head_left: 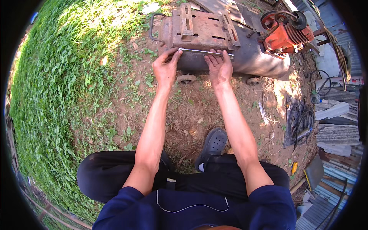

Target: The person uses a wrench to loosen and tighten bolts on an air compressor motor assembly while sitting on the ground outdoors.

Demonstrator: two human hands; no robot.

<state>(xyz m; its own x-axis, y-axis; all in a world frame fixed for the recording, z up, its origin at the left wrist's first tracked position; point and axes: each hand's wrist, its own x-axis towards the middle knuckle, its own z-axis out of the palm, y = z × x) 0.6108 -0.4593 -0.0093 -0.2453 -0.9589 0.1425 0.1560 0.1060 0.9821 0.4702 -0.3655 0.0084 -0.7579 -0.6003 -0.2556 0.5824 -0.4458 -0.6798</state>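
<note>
A silver wrench lies horizontally along the near edge of a rusty slotted metal plate. My left hand pinches its left end at the plate's front corner. My right hand, palm up with curled fingers, holds its right part. The plate sits on a dark horizontal tank on small wheels, with a bent metal handle at the left.
A red compressor pump is mounted on the tank's right. Grass covers the left, bare soil lies beneath me, and coiled hoses and corrugated sheets are at the right. My clog stands below my right hand.
</note>
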